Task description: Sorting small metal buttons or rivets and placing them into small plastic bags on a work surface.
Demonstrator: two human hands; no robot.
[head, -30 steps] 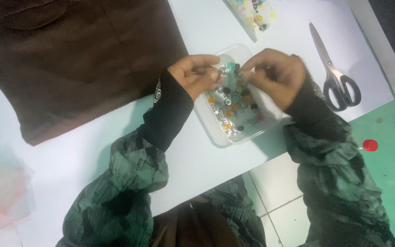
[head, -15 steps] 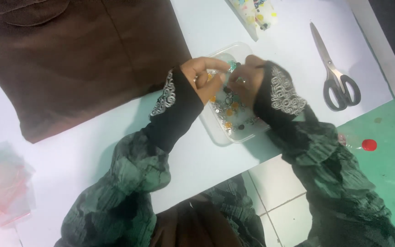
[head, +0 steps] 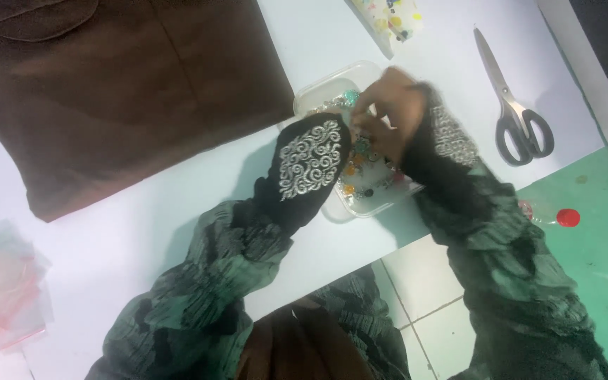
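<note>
A clear plastic tray (head: 325, 83) of small coloured beads (head: 360, 181) lies on the white table (head: 142, 239). Both hands meet over it. My right hand (head: 390, 105) is blurred, its fingers bunched just above the beads beside a teal bead (head: 351, 96). My left hand (head: 355, 128) is almost fully hidden under a black cuff with silver embroidery (head: 309, 160); only its fingertips show, touching the right hand's fingers. Whether either hand grips a bead is too blurred to tell.
Folded brown fabric (head: 121, 91) covers the table's far left. Scissors (head: 518, 116) lie to the right of the tray. A clear packet of coloured beads (head: 392, 17) sits at the top edge. Crumpled clear bags (head: 1, 281) lie at the left. A red cap (head: 568, 217) rests on the green floor.
Both forearms have rotated so that the embroidered cuffs face up. The left cuff now covers the left hand, and the hands have drawn closer together over the tray.
</note>
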